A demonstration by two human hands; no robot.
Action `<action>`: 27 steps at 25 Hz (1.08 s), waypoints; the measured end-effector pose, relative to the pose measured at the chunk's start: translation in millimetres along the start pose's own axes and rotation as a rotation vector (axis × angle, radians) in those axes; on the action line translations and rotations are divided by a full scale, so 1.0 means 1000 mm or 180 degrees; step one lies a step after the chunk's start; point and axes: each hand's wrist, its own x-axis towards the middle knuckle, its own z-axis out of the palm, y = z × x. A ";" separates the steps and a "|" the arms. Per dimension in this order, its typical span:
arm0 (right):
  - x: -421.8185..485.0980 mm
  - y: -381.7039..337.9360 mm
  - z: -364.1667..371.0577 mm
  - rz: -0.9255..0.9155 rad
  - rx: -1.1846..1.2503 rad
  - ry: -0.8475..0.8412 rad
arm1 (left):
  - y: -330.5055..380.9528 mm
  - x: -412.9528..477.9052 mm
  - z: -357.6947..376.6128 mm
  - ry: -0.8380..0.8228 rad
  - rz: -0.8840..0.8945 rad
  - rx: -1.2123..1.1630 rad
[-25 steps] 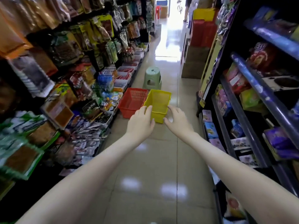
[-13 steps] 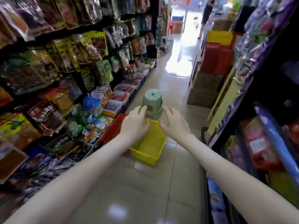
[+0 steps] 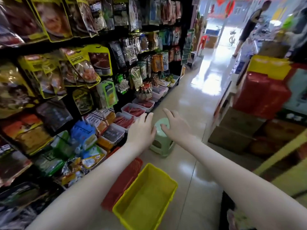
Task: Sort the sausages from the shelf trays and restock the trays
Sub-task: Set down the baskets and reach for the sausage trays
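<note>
Clear shelf trays of red sausages [image 3: 133, 110] line the low shelf on the left. One more tray [image 3: 123, 121] sits just left of my left hand [image 3: 141, 131]. Both my hands are stretched out over a pale green stool [image 3: 162, 143] on the aisle floor. My left hand hovers at the stool's left side, fingers apart and holding nothing. My right hand [image 3: 176, 125] rests its fingers on the stool's round top. An empty yellow basket [image 3: 146, 197] and a red basket [image 3: 123, 181] stand on the floor below my forearms.
Hanging snack packets [image 3: 83, 68] fill the left shelving. Cardboard boxes [image 3: 237, 130] and red and yellow cartons [image 3: 262, 92] stand at the right of the aisle. A person [image 3: 249, 29] stands far off near the bright doorway. Shiny tiled floor runs ahead.
My hands have let go of the yellow basket, which now stands on the floor near me. Both hands have moved forward to the green stool, and the view has tilted up.
</note>
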 end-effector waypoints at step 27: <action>0.522 0.206 0.191 -0.1948 0.0856 -0.1491 | -0.066 0.451 0.244 -0.0412 -0.2953 0.0523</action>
